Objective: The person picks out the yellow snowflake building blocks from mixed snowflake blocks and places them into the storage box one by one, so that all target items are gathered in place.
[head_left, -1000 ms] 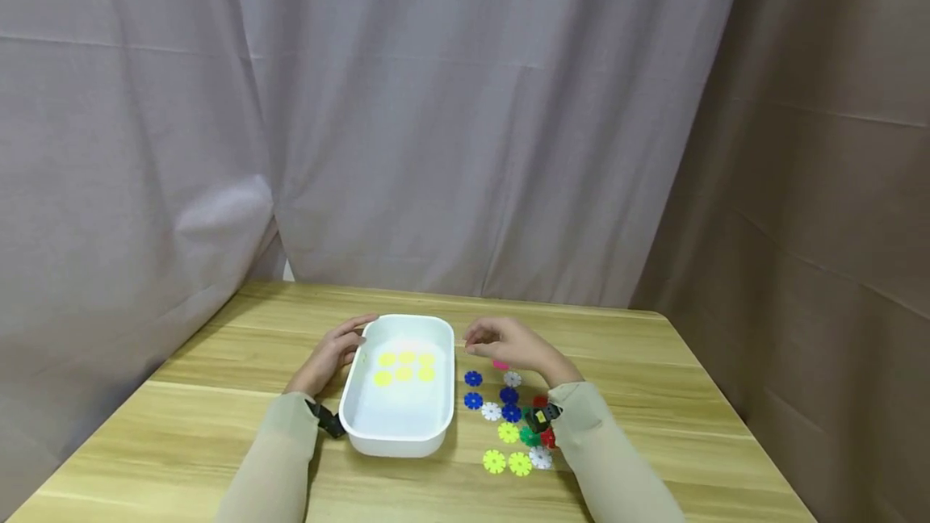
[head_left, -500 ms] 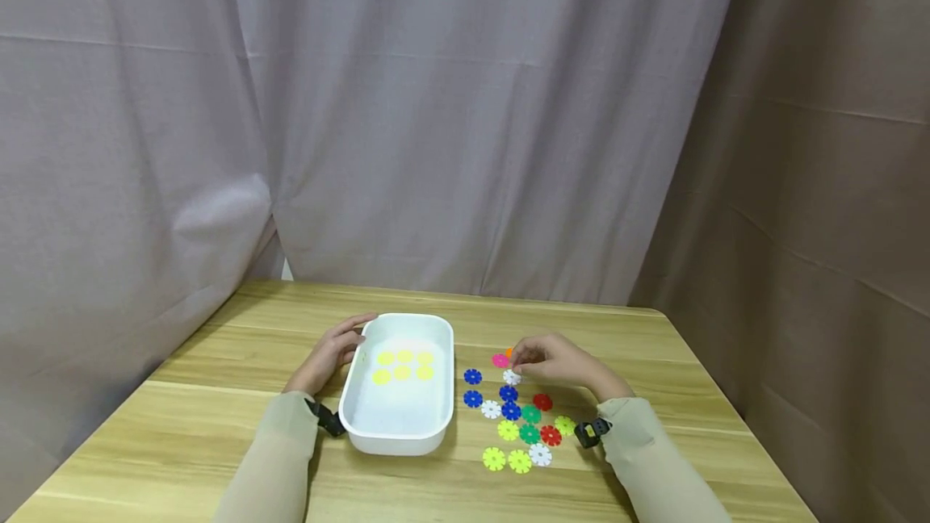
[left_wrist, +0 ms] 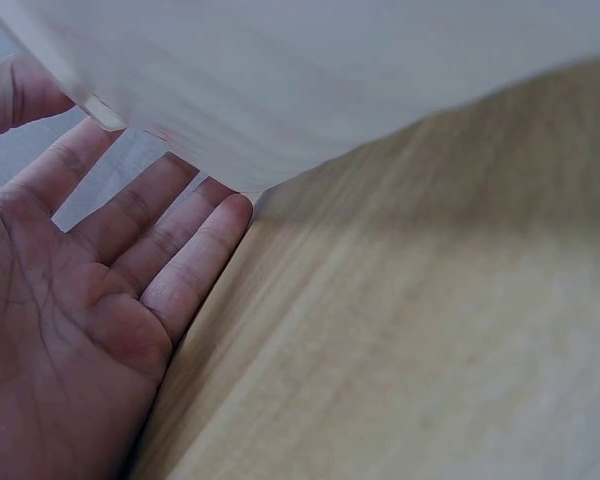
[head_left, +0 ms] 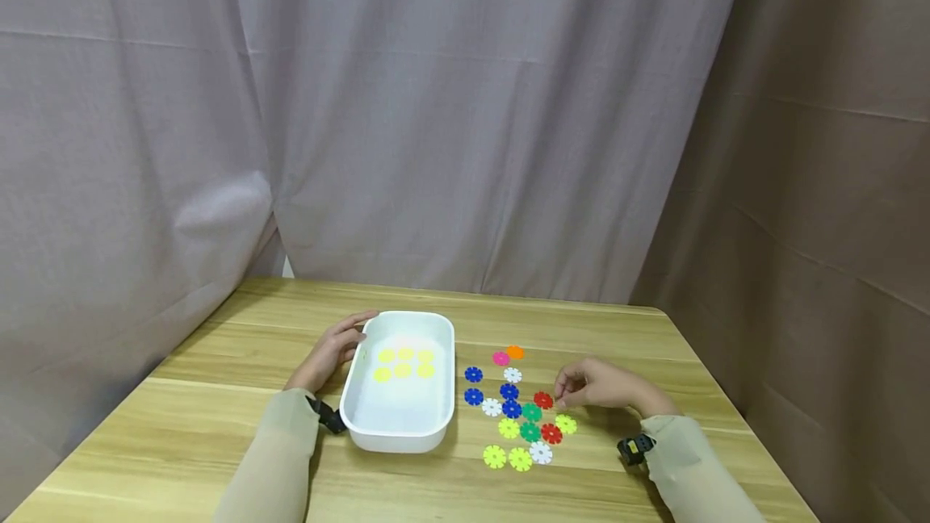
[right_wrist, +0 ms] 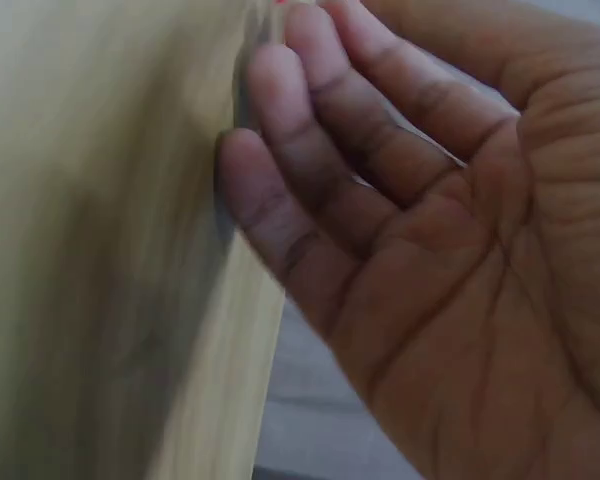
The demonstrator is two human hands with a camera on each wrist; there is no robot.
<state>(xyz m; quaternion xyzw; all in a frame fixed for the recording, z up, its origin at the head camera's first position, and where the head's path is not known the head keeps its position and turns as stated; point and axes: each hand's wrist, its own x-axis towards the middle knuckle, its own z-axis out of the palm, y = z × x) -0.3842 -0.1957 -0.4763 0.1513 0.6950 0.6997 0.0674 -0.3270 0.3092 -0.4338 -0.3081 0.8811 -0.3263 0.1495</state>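
Note:
My left hand (head_left: 330, 355) rests against the left side of a white rectangular tray (head_left: 395, 444). In the left wrist view its fingers reach fairly straight along the tray wall (left_wrist: 310, 90). Several yellow discs (head_left: 403, 370) lie on the tray's floor in two rows. Right of the tray, my right hand (head_left: 606, 384) hovers low with fingers loosely bent, its fingertips beside a red notched plastic disc (head_left: 543, 400). From the right wrist view the palm looks bare, though the thumb and index tips are cut off at the top.
Loose notched discs lie spread over the wooden table (head_left: 654, 345): blue (head_left: 474, 375), white (head_left: 541, 453), green (head_left: 531, 432), yellow-green (head_left: 495, 457), pink (head_left: 501, 358) and orange (head_left: 515, 352). A grey curtain (head_left: 436, 144) hangs behind the table.
My right hand has moved from beside the tray, rightward and nearer, past the pink and white discs to the upper red disc. The left hand and tray stay in place.

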